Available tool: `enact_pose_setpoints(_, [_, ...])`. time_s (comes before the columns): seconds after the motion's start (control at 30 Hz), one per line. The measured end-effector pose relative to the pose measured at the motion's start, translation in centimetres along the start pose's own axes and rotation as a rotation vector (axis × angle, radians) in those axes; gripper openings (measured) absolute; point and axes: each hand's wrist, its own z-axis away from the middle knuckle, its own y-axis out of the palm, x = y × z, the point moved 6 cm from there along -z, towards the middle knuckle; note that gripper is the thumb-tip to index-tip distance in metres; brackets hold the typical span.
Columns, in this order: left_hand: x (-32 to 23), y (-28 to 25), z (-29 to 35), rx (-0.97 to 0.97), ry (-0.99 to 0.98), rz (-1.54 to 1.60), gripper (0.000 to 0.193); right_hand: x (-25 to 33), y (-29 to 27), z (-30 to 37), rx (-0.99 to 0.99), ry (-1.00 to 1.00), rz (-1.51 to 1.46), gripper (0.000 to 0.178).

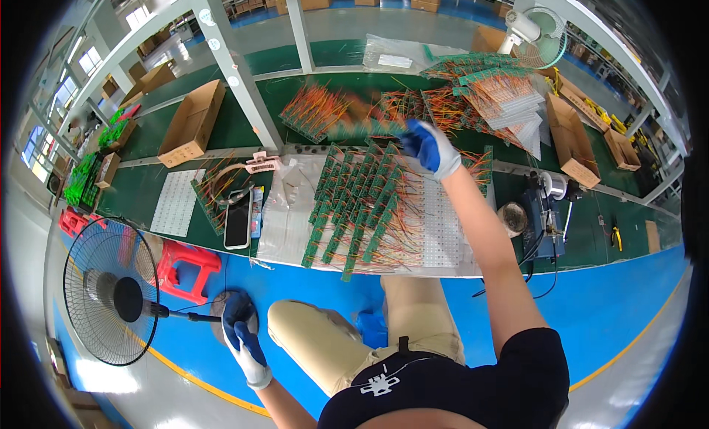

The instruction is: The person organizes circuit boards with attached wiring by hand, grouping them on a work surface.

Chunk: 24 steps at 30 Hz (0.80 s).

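My right hand [430, 150], in a white and blue glove, reaches over the bench. Its fingers are closed on the end of a green circuit board strip [362, 128] with orange wires, smeared by motion. Below it, several wired circuit board strips [347, 200] lie side by side at a slant. They partly cover a pale perforated board [441, 226] on a plastic sheet [284, 226]. My left hand [244, 339], gloved alike, hangs away from the bench beside my leg. Its fingers are loosely bent, apart from the thumb, with nothing seen in them.
Further wired boards [314, 113] lie behind, with a stack [495, 96] at right. A phone [238, 220] lies left of the sheet. A small machine [546, 207] and a round tin [512, 218] stand right. A floor fan [111, 292] and red stool [188, 266] are at left; a metal post [236, 74] rises from the bench.
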Motion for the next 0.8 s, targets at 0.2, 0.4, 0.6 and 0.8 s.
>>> enact_pose_setpoints(0.2, [3.4, -1.4, 3.6, -0.001, -0.214, 0.099, 0.058, -3.8, -6.3, -6.4, -0.646, -0.007, -0.507, 0.024])
enact_pose_setpoints(0.4, [4.5, -2.4, 5.2, -0.067, -0.27, 0.166, 0.051, -6.0, -3.6, -8.9, -0.42, 0.087, -0.783, 0.037])
enact_pose_setpoints(0.6, [6.8, -4.4, 7.1, -0.176, -0.383, 0.368, 0.046, -8.9, 9.3, -7.4, 0.104, 0.261, -0.376, 0.034])
enact_pose_setpoints(0.8, [7.2, -5.5, 9.5, -0.27, -0.451, 0.37, 0.044, -10.6, 16.2, -10.3, 0.134, -0.417, 1.795, 0.073])
